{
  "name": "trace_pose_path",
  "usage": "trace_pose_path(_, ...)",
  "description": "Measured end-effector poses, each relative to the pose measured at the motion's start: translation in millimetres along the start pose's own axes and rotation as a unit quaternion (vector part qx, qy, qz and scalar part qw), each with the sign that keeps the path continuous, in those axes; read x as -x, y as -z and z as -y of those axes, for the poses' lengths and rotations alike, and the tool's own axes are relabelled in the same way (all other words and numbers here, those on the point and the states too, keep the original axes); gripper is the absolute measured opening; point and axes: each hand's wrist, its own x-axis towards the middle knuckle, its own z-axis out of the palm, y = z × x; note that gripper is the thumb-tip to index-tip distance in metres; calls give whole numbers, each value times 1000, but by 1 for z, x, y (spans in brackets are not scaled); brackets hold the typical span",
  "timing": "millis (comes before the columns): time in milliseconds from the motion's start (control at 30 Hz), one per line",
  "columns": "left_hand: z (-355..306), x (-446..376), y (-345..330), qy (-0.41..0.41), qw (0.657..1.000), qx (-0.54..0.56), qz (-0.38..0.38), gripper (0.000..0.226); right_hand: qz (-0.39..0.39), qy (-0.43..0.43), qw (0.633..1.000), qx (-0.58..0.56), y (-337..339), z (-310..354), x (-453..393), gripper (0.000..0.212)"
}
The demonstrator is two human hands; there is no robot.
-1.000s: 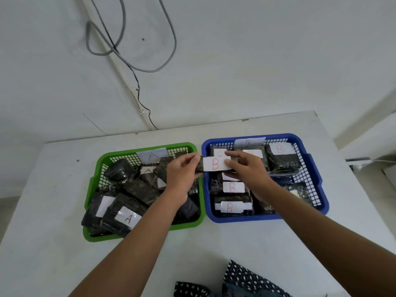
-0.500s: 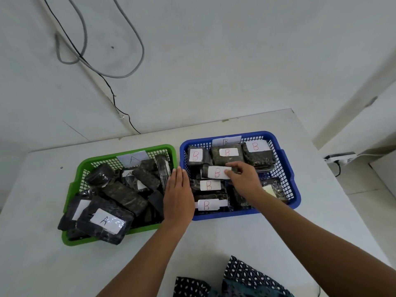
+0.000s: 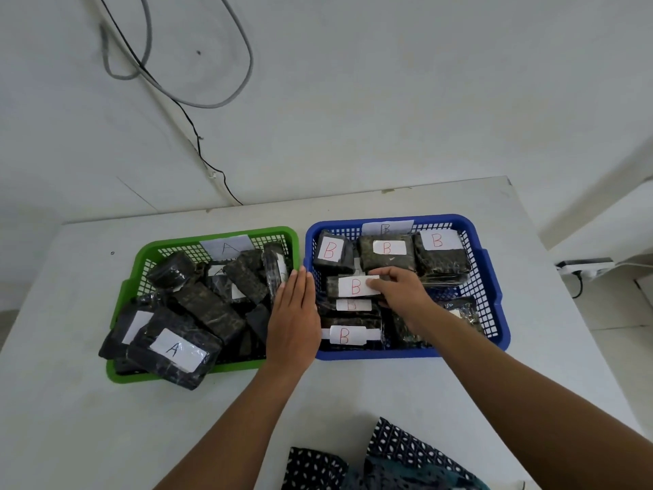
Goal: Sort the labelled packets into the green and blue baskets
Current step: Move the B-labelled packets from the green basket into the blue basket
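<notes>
Black wrapped packet [image 3: 349, 287], white label, red B, under right hand [image 3: 399, 290].

- I have one camera only, worn on my head; it looks forward and down across the white table [image 3: 353, 394] in front of me.
- Its lens is wide: the far table edge bows, and the wall with its looping cables [image 3: 183, 97] fills the upper half of the view.
- The green basket [image 3: 282, 232] and the blue basket [image 3: 470, 221] sit mid-frame, side by side, near enough that I read the letters on the labels.
- My forearms enter from the bottom edge, and my left hand [image 3: 295, 320] and right hand [image 3: 403, 291] lie close to centre.
- My patterned clothing [image 3: 388, 457] shows at the bottom edge.
- No second view shares this scene.
</notes>
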Motion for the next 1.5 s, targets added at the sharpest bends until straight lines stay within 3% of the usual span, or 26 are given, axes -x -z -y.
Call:
trace_pose_path(133,-1,0,2,0,1000,6,-6,57,-122,46,991,37,-17,1,1,18)
trace_pose_path(267,-1,0,4,-3,1000,11,-12,56,-210,69,974,44,-27,-7,11,40)
trace_pose_path(433,1,1,3,-9,1000,9,-10,55,-191,15,980,57,-32,-7,14,45)
trace_pose_path(700,5,1,0,-12,1000,20,-12,56,-213,62,966,135,-34,-11,11,33)
trace_pose_path(900,7,0,3,-22,1000,14,1,57,-203,92,956,190,-35,-13,15,38)
trace_pose_path(1067,16,-5,22,-35,995,70,-65,48,-224,162,900,338,-34,-12,29,36)
trace_pose_path(1167,33,-12,32,9,989,111,-94,43,-199,241,875,369,-40,-8,34,37)
trace_pose_path(1333,58,-38,44,150,958,223,-95,46,-79,356,847,386,-76,5,42,38)
trace_pose_path(1500,71,-72,48,244,942,231,-15,54,11,356,820,448,-102,8,37,52)
